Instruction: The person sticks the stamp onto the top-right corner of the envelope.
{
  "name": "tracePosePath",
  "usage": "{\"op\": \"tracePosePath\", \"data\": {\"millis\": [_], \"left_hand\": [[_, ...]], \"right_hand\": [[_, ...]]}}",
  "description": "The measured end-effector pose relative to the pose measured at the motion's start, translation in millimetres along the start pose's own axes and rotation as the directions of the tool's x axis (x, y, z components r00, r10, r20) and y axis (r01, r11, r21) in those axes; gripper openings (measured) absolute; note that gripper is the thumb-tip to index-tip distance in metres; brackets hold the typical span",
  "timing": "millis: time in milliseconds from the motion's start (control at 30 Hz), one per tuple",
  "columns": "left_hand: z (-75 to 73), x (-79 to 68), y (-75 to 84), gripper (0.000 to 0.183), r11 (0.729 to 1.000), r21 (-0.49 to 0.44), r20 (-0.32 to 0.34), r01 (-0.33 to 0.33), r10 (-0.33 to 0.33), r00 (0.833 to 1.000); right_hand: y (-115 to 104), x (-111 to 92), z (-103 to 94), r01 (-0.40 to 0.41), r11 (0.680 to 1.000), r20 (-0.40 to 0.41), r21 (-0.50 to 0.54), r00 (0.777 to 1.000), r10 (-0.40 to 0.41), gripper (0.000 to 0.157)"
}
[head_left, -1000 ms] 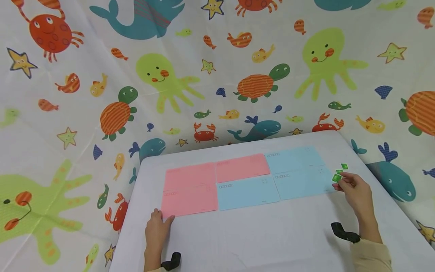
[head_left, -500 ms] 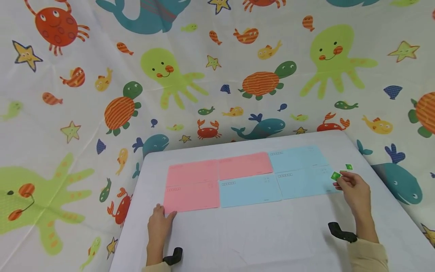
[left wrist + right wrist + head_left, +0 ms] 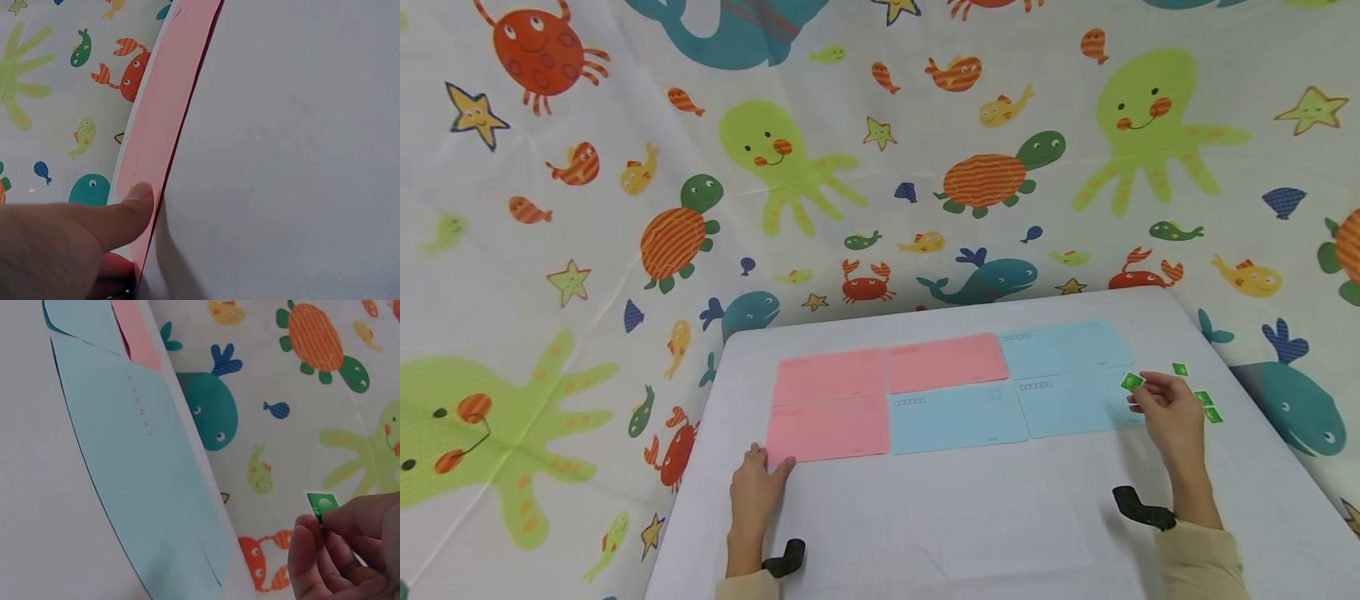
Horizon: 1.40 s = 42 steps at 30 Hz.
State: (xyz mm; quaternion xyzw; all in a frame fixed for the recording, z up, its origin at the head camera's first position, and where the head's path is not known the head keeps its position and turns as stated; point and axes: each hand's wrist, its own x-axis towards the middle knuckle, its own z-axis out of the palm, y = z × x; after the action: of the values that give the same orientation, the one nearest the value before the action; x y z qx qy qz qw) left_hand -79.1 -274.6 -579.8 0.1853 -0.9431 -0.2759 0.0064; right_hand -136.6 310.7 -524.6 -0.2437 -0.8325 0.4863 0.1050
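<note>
In the head view my left hand (image 3: 756,496) rests at the near left corner of a pink envelope (image 3: 829,429). Its thumb lies on that pink paper (image 3: 175,94) in the left wrist view. Over the right end of the near right blue envelope (image 3: 1075,404), my right hand (image 3: 1172,417) pinches a small green stamp (image 3: 1132,382) between thumb and fingertip. The same stamp (image 3: 323,503) shows a white border in the right wrist view, raised above the paper. Another green stamp (image 3: 1180,369) and a pair of stamps (image 3: 1207,405) lie right of the hand.
Two more pink envelopes, left (image 3: 829,377) and middle (image 3: 947,363), lie in the back row beside a blue envelope (image 3: 1066,348). A further blue envelope (image 3: 957,418) is in the middle of the front row. A sea-animal curtain (image 3: 820,275) hangs behind the white table (image 3: 955,517).
My right hand has carried the stamp left and up from the loose stamps to the blue envelope's right end, uncovering the pair. The left hand stays at the pink envelope's corner.
</note>
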Motion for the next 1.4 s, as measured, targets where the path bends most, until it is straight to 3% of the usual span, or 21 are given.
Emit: {"op": "tracePosePath", "data": {"millis": [267,500,900,1167,1400], "left_hand": [[2.8,0.4,7.1,0.067,1.000,-0.003,-0.037,0.024,-0.024,0.999],[6.5,-0.4,2.3,0.066,1.000,0.002,-0.042,0.029,-0.029,0.999],[2.9,-1.2,5.6,0.066,1.000,-0.005,-0.054,0.016,-0.016,0.998],[-0.6,-2.7,3.6,0.071,1.000,-0.019,-0.043,0.020,-0.021,0.999],[1.2,-2.3,-0.8,0.070,1.000,-0.028,-0.051,0.011,-0.012,0.999]], "right_hand": [[-6,-2,9.1,0.075,0.997,0.027,-0.020,0.997,-0.075,0.037],[-6,-6,14.7,0.139,0.990,0.047,0.009,0.989,-0.139,0.035],[-12,-5,33.4,0.183,0.978,0.050,0.101,0.981,-0.189,0.030],[-23,-8,46.9,0.174,0.981,0.083,0.084,0.980,-0.181,0.032],[-29,-12,61.1,0.238,0.965,0.101,0.110,0.963,-0.249,0.030]]}}
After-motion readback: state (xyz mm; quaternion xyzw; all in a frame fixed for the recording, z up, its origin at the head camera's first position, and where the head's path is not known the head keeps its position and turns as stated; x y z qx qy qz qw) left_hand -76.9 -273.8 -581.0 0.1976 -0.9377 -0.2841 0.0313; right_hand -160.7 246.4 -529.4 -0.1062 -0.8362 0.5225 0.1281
